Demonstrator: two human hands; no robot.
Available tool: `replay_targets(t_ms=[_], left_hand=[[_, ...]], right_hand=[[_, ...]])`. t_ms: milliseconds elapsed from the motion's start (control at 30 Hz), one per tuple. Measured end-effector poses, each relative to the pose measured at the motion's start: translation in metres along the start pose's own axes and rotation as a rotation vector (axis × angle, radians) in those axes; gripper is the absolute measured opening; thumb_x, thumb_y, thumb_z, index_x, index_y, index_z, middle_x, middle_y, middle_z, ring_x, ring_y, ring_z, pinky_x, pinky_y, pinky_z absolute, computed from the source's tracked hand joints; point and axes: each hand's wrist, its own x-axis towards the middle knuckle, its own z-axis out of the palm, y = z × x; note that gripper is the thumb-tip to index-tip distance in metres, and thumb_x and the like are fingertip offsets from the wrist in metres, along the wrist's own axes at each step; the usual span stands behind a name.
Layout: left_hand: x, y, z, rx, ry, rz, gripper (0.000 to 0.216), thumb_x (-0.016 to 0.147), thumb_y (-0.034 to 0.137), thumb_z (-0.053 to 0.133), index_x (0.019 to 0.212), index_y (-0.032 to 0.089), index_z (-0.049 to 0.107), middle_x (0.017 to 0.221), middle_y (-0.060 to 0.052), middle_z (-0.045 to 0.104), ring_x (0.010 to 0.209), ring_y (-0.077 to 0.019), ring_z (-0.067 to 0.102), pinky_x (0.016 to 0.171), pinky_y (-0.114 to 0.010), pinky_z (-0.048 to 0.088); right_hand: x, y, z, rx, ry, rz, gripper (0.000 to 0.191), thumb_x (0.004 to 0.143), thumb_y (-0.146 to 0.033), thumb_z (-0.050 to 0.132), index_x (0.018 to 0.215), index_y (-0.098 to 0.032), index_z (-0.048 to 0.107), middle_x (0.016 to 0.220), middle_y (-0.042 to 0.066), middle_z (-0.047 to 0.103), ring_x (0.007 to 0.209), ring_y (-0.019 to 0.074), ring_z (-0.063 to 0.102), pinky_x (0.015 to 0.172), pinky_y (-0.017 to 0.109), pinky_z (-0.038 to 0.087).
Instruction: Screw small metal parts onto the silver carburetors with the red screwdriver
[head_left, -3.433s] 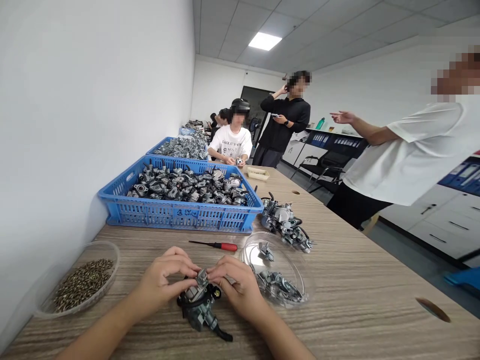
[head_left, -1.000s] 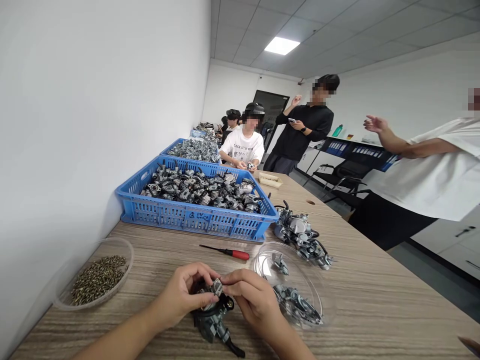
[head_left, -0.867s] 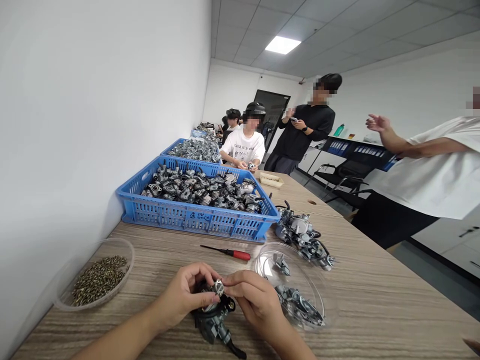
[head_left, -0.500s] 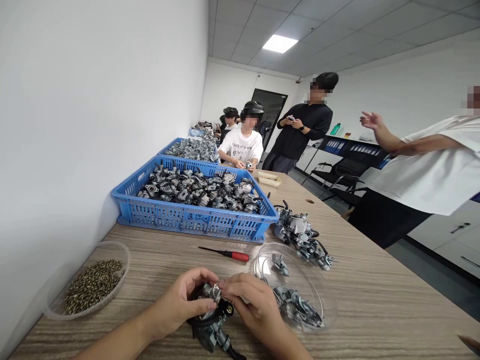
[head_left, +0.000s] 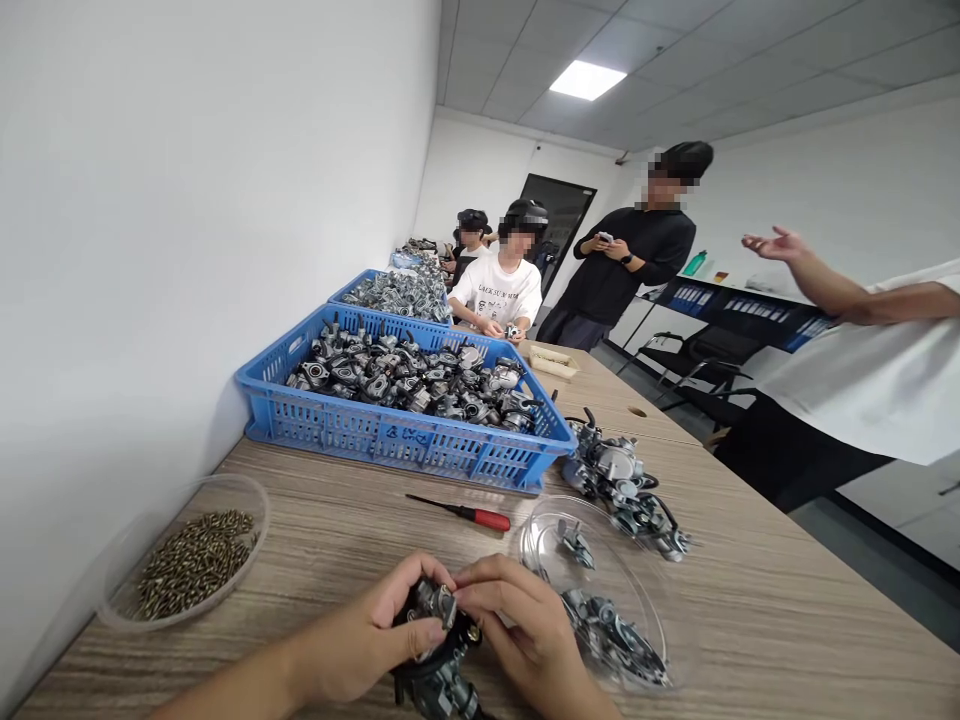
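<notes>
The left hand (head_left: 379,635) was curled around a small metal piece (head_left: 437,600), its thumb on the near side and its fingers over the far side, so that grip was narrow and loaded. The right hand (head_left: 525,620) met it from the right, thumb and fingers gathered close at the piece's edge; whether they pinched the piece itself or something smaller could not be told. Directly under both grips was the larger metal assembly (head_left: 442,685) with black fittings, its nearest end cut off by the bottom of the view. The step in hand appeared to be fitting or lining up the small piece on top of that assembly. The next move seemed to call for a steady left hold and small, careful turns of the right fingertips, since a slip could let the piece tilt. Just beyond the grip lay a red-handled screwdriver (head_left: 469,514), touched by neither hand. Well to the left of the grip stood a clear tub (head_left: 124,605) of brass-coloured fasteners (head_left: 196,560); just right of the right hand was a round clear tray (head_left: 622,560) with loose metal parts (head_left: 619,640), and past the screwdriver, a blue crate (head_left: 405,437) full of similar assemblies.
</notes>
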Motion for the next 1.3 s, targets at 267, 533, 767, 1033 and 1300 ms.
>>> replay_targets(t_ms=[267,533,767,1033,1300], left_hand=[[0.0,0.008,0.008,0.033,0.042,-0.015,0.055,0.095,0.069,0.074,0.12,0.025,0.053,0.099,0.002,0.048,0.093,-0.0197,0.045,0.088,-0.032,0.038],[-0.002,0.01,0.012,0.125,0.091,-0.04,0.05,0.1,0.064,0.07,0.127,0.024,0.056,0.109,-0.004,0.057,0.103,-0.0256,0.051,0.095,-0.04,0.041],[-0.005,0.012,0.01,0.282,0.089,-0.034,0.044,0.103,0.054,0.067,0.131,0.023,0.055,0.122,-0.009,0.06,0.115,-0.0304,0.055,0.103,-0.043,0.043],[-0.007,0.015,0.011,0.324,0.063,-0.047,0.038,0.102,0.032,0.068,0.133,0.025,0.046,0.124,-0.009,0.062,0.114,-0.0289,0.058,0.099,-0.042,0.047],[-0.008,0.008,0.007,0.155,0.005,-0.02,0.052,0.098,0.053,0.072,0.133,0.027,0.045,0.117,-0.004,0.055,0.107,-0.0253,0.052,0.092,-0.037,0.042]], right_hand=[[0.006,-0.011,-0.008,0.02,-0.055,0.074,0.03,0.1,-0.007,0.062,0.117,-0.028,0.075,0.108,0.009,0.077,0.096,0.0222,0.078,0.083,0.031,0.065],[0.001,-0.016,-0.003,0.085,-0.06,0.175,0.028,0.097,-0.019,0.074,0.123,-0.028,0.073,0.107,0.01,0.07,0.097,0.0276,0.072,0.083,0.038,0.063],[0.003,-0.014,-0.002,0.114,-0.054,0.18,0.026,0.097,-0.034,0.085,0.121,-0.031,0.076,0.103,0.007,0.071,0.092,0.0242,0.072,0.079,0.033,0.062],[0.007,-0.021,-0.002,0.06,-0.059,0.166,0.028,0.094,-0.017,0.079,0.119,-0.029,0.075,0.101,0.008,0.073,0.09,0.0256,0.072,0.076,0.035,0.063],[0.007,-0.015,-0.003,0.099,-0.059,0.163,0.023,0.096,-0.029,0.085,0.118,-0.03,0.078,0.098,0.006,0.075,0.087,0.0243,0.074,0.075,0.033,0.061]])
